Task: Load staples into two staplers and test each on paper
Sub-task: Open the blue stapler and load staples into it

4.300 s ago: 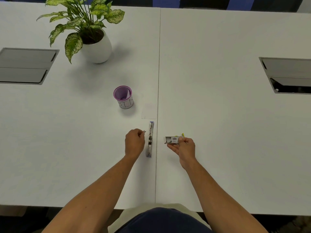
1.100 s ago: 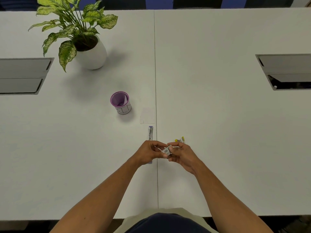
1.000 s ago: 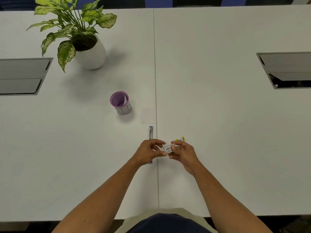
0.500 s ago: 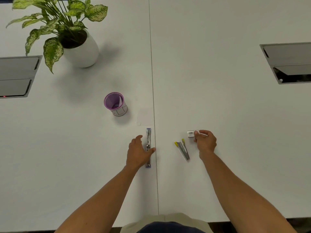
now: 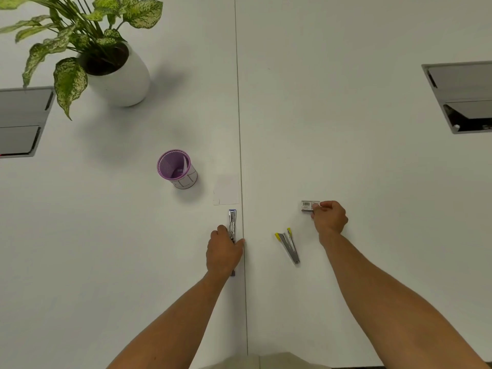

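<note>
I'm looking down on an office or meeting room. The long white counter [image 5: 346, 129] is made of two slabs joined along a straight seam, and grey metal cable hatches [image 5: 463, 97] are set flush into it on both sides, the kind for power and data. A potted plant [image 5: 111, 67] in a white pot sits at the far left, and a purple mesh pen cup [image 5: 177, 169] stands near the middle with desk stationery around it.
</note>
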